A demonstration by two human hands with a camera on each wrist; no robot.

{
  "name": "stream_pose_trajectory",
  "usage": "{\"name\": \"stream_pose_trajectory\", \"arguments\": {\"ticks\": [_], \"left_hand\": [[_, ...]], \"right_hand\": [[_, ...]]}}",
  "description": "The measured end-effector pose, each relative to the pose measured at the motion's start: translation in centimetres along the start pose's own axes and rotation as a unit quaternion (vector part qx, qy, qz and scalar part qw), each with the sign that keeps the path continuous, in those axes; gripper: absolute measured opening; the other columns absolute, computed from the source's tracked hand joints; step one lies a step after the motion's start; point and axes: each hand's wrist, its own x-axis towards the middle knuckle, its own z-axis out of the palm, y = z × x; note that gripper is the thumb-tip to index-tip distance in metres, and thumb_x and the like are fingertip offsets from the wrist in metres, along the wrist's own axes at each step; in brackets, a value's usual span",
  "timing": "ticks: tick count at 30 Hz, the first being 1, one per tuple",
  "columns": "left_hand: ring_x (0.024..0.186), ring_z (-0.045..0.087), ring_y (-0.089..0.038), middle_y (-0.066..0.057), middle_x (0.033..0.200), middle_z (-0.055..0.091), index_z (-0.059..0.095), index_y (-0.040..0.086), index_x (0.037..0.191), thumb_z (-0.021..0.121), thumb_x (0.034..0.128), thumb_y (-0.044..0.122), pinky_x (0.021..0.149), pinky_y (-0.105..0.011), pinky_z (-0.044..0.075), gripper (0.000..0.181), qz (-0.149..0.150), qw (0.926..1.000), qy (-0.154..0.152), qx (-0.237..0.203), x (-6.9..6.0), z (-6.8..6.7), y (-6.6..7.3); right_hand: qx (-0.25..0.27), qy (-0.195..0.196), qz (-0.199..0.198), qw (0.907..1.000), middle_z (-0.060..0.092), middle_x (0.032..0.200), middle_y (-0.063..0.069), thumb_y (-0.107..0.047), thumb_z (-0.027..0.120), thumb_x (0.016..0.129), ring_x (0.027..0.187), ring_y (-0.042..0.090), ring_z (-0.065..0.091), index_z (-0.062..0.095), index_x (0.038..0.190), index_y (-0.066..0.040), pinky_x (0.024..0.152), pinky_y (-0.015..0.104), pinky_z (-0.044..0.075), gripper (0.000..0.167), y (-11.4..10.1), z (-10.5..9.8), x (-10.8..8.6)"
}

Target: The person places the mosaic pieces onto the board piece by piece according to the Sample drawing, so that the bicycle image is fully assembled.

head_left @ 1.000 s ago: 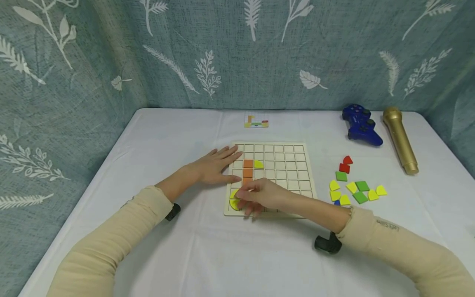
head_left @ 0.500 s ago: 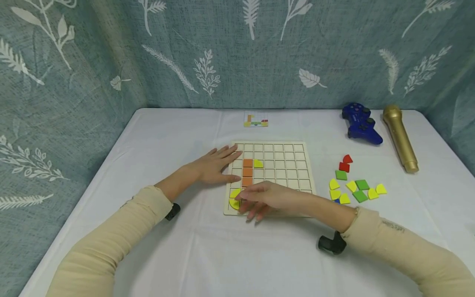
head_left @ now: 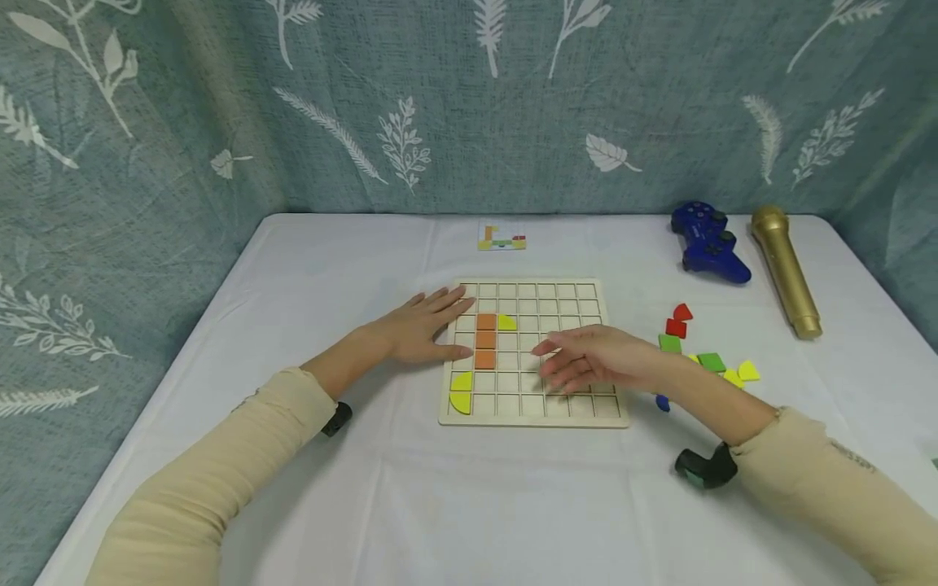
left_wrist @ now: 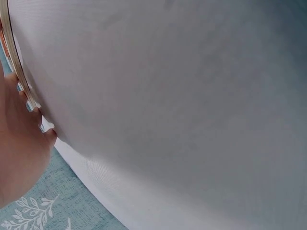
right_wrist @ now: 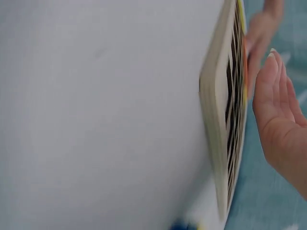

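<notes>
A pale wooden grid board (head_left: pixel 531 413) lies on the table. The left hand (head_left: pixel 421 330) rests with spread fingers on its left edge; the left wrist view shows that hand (left_wrist: pixel 23 139) along the board's side. Above the right part of the grid the right hand (head_left: pixel 597 358) hovers with loose fingers, holding nothing visible; in the right wrist view the hand (right_wrist: pixel 283 112) is off the surface. Three orange squares (head_left: pixel 485 340) form a column, with a yellow quarter piece (head_left: pixel 507 323) right of the top one. Two yellow pieces (head_left: pixel 461 401) sit at the lower left.
Right of the board lie loose red (head_left: pixel 677 329), green (head_left: pixel 711 362), yellow (head_left: pixel 748 371) and blue (head_left: pixel 663 403) pieces, some hidden by the right forearm. A patterned card (head_left: pixel 501 236) lies behind the board. A blue game controller (head_left: pixel 709 244) and gold microphone (head_left: pixel 787 273) are at back right.
The right hand has left the yellow pieces at the board's lower left and moved right and up over the grid. The left hand has stayed on the board's edge.
</notes>
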Motion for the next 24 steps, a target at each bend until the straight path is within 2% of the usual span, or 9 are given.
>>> {"name": "stream_pose_trajectory", "arguments": {"ticks": [6,13,19,24], "left_hand": [[0.144,-0.005,-0.02,0.003,0.159,-0.006,0.005,0.024,0.155,0.039,0.088,0.072,0.115,-0.044,0.0,0.089,0.001,1.0,0.0,0.002,0.1,0.1,-0.1],[0.144,-0.006,-0.019,0.004,0.159,-0.006,0.004,0.025,0.155,0.039,0.0871,0.073,0.115,-0.043,-0.001,0.09,-0.003,1.0,-0.004,-0.003,0.2,0.1,0.0],[0.144,-0.006,-0.019,0.005,0.159,-0.007,0.003,0.026,0.155,0.038,0.0865,0.074,0.115,-0.043,0.0,0.091,-0.006,1.0,-0.004,0.001,0.2,0.1,-0.1],[0.144,-0.005,-0.021,0.003,0.159,-0.006,0.005,0.024,0.155,0.04,0.0879,0.072,0.115,-0.045,0.0,0.09,0.001,1.0,-0.002,-0.007,0.0,0.0,0.0]], "right_hand": [[0.007,0.049,-0.017,0.9986,0.066,0.107,0.013,-0.033,0.047,0.102,0.094,0.022,0.066,0.038,0.136,0.013,0.088,0.035,0.051,0.058,0.1,-3.5,-2.2],[-0.007,0.102,-0.012,0.9947,0.062,0.114,0.017,-0.035,0.048,0.101,0.098,0.022,0.064,0.033,0.139,0.012,0.091,0.034,0.049,0.062,0.4,-6.1,-4.9],[-0.085,0.115,-0.014,0.9896,0.058,0.116,0.019,-0.031,0.041,0.104,0.101,0.019,0.061,0.032,0.139,0.015,0.09,0.03,0.049,0.058,1.2,-7.5,-6.9],[-0.154,0.132,-0.017,0.979,0.056,0.118,0.022,-0.033,0.043,0.103,0.101,0.023,0.061,0.037,0.137,0.013,0.088,0.028,0.051,0.057,2.1,-8.0,-8.1]]}}
